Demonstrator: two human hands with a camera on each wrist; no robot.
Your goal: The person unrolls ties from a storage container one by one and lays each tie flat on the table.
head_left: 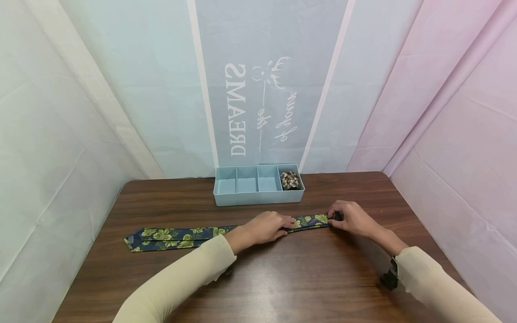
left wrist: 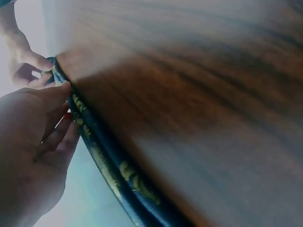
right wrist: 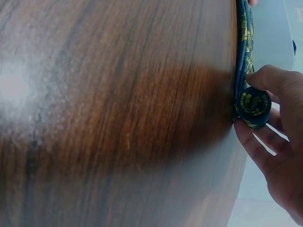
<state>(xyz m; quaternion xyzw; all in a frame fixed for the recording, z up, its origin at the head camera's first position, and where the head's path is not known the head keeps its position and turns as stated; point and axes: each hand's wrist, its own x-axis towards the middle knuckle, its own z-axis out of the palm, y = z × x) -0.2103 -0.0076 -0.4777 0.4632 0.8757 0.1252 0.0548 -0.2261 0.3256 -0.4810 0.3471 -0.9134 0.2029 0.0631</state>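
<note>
A navy necktie [head_left: 173, 239] with yellow-green flowers lies lengthwise across the wooden table, its pointed wide end at the left. Its narrow end is wound into a small roll [right wrist: 255, 105], seen end-on in the right wrist view. My right hand [head_left: 353, 217] grips this roll between thumb and fingers. Farther left along the strip, my left hand [head_left: 264, 226] pinches the tie by its edges, thumb on the near side in the left wrist view [left wrist: 54, 97]. The stretch under the left hand and forearm is hidden in the head view.
Behind the tie stands a light blue box [head_left: 258, 198] with several compartments. A rolled floral tie [head_left: 290, 180] sits in its rightmost one. A printed curtain [head_left: 266, 36] hangs along the table's back edge. A dark wrist device [head_left: 389, 274] hangs under the right wrist.
</note>
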